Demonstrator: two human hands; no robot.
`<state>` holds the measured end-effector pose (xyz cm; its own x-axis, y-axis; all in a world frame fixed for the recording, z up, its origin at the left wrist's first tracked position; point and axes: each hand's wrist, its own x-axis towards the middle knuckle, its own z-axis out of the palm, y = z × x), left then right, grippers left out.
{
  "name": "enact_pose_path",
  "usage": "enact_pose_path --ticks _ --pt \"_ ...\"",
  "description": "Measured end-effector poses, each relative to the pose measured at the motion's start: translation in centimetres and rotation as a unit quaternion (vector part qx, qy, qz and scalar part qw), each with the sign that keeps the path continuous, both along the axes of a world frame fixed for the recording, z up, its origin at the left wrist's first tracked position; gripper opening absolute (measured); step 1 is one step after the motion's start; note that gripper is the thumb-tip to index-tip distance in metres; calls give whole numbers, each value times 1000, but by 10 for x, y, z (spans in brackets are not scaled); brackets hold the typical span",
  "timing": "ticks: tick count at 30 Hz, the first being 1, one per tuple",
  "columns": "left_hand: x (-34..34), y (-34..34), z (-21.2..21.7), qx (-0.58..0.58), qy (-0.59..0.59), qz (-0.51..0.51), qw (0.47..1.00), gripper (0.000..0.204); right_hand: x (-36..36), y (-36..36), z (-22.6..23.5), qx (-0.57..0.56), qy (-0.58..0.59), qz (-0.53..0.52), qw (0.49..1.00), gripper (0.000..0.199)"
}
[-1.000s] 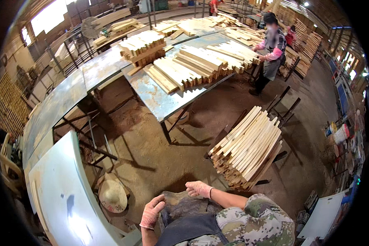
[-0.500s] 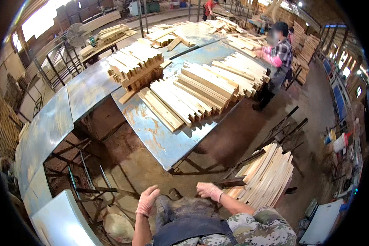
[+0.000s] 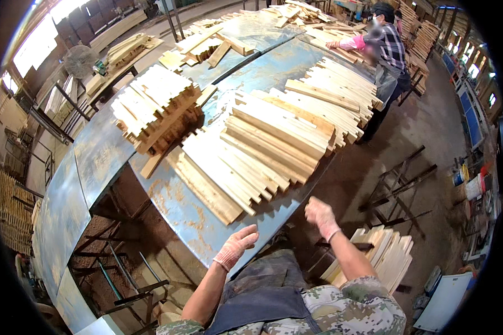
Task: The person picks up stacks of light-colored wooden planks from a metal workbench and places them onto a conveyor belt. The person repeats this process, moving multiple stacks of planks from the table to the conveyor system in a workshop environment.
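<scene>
My left hand [image 3: 237,245], in a pale pinkish work glove, hovers over the near corner of the blue metal table [image 3: 179,215]. Its fingers reach out to the right and hold nothing. Also gloved, my right hand [image 3: 320,218] is raised just off the table's right edge, fingers loosely bent and apart, with nothing seen in it. Ahead of both hands lies a row of light wooden strips [image 3: 232,170], side by side and partly layered. Neither hand touches them. A stepped stack of wooden pieces [image 3: 162,111] stands to their left.
A bundle of wooden strips [image 3: 383,254] rests on a metal stand at my right. Beyond it is another dark metal frame [image 3: 399,184]. A co-worker in a checked shirt [image 3: 391,47] reaches over the table's far right side. More blue table sections [image 3: 61,187] curve along the left.
I have come closer to the table and the strips. Both hands have moved forward and up, the right one farther. The co-worker's arm now stretches out over the wood.
</scene>
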<state>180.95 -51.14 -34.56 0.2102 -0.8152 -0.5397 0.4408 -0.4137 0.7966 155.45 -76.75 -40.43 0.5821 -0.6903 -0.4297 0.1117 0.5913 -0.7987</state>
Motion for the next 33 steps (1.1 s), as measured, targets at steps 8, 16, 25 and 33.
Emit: enact_pose_path --ticks 8,16,25,33 --pt "26 -267 -97 -1 285 209 935 25 106 -343 59 -387 421 55 818 74" --pt "24 -379 -75 260 118 356 890 35 154 -458 -37 -513 573 204 605 88" --pt "21 -445 -59 201 -92 266 938 50 150 -478 5 -259 315 199 891 60" --pt "39 -423 -64 227 -316 67 919 87 155 -456 0 -348 412 314 782 74"
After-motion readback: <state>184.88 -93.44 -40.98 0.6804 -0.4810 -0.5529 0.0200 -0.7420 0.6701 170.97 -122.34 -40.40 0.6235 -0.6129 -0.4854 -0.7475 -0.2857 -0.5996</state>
